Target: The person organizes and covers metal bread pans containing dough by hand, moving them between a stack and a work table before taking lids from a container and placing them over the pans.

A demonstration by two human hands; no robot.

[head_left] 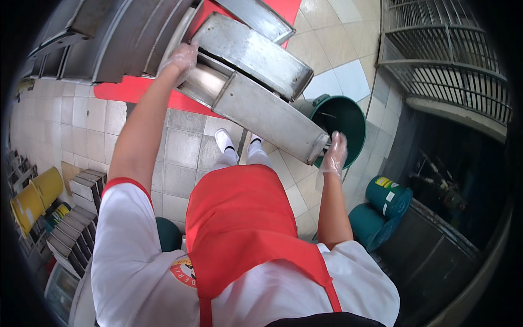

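Metal pans — red surface — tiles

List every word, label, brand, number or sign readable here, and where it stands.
Shirt, left chest: badge lettering, partly hidden by apron; not copied out.
Upper green bucket, right: yellow and white labels, too small to read.
Green container, left: label, too small.
Held metal pan: none visible.

A yellow bucket is at left, two green buckets and a barred grille at right.
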